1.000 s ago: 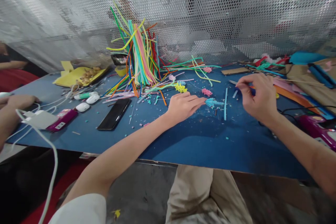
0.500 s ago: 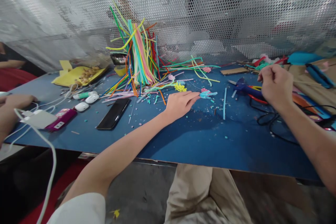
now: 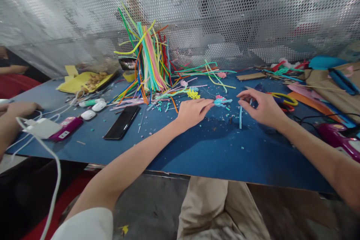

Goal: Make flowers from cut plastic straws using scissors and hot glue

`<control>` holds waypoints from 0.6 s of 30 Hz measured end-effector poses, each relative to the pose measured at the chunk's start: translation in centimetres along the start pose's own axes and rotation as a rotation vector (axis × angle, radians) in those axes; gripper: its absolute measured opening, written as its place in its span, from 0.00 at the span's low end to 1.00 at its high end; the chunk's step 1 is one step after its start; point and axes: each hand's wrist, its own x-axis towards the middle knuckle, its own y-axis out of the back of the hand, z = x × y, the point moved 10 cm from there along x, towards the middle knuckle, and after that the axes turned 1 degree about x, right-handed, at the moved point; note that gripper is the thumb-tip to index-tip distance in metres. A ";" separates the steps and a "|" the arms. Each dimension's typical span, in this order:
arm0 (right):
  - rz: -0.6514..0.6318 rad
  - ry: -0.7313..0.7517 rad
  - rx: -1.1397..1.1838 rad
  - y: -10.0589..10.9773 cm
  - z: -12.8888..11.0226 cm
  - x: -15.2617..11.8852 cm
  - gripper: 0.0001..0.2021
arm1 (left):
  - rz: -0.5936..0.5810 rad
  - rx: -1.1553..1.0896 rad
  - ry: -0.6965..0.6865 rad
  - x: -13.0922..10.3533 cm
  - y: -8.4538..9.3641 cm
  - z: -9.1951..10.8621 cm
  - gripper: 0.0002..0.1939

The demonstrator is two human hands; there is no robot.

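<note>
My left hand is closed in a pinch on a light-blue pipe cleaner piece with several prongs, held just above the table. My right hand is open, thumb and fingers curved apart, with nothing seen between them. Its fingertips are at the upper end of a short straight light-blue pipe cleaner; whether they touch it I cannot tell. A yellow fuzzy flower shape lies beyond my left hand. Beyond the light-blue piece a bit of pink fuzz shows, partly hidden.
A tall bundle of coloured pipe cleaners stands at the back. A black phone, a purple power strip and white cables lie left. Yellow-handled scissors, a purple glue gun and cardboard lie right. A person's hand rests far left.
My right hand has moved left and down from the tools at right to beside the short light-blue pipe cleaner, its fingers opening. My left hand stays nearly still with the light-blue piece.
</note>
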 end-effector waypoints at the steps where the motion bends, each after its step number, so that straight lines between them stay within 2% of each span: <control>1: -0.024 0.022 -0.010 -0.4 -0.4 0.0 0.09 | -0.004 -0.001 0.001 0.0 0.0 0.0 0.16; 5: -0.069 0.095 -0.063 -1.0 -0.9 0.0 0.07 | 0.009 -0.014 -0.015 0.1 0.3 0.3 0.16; 9: -0.034 0.033 -0.109 -0.3 0.4 0.3 0.07 | 0.034 -0.027 -0.056 0.3 0.6 0.6 0.15; 14: 0.065 -0.127 -0.315 2.5 3.8 0.6 0.09 | 0.032 -0.039 -0.034 0.4 0.4 0.2 0.15; 18: 0.061 -0.321 -0.553 5.5 8.3 0.5 0.15 | 0.027 -0.046 -0.024 0.3 0.3 0.1 0.15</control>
